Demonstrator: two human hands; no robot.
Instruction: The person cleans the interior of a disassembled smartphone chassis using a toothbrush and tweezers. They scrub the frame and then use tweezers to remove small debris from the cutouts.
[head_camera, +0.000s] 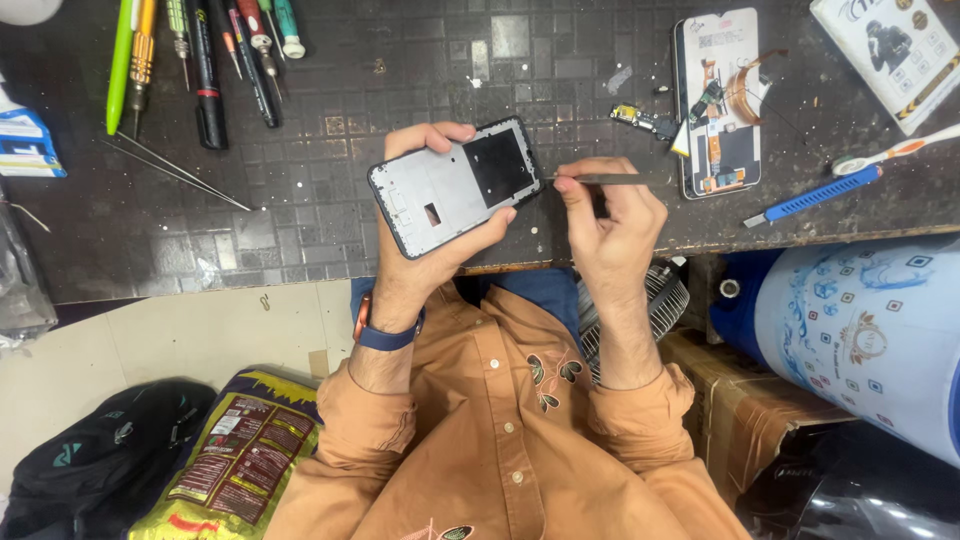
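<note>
My left hand (425, 235) grips phone frame (455, 185); right hand (610, 215) pinches tweezers (600, 179) at frame edge, mid-teardown; next needs steady tip.

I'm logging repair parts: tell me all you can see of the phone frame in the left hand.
The dark-rimmed, pale grey phone frame is a stripped shell: a black square panel near one end, a small cut-out, no screen. It sits tilted above the dark tiled bench, gripped by the left hand. The right hand sets a thin metal tool at its edge.
</note>
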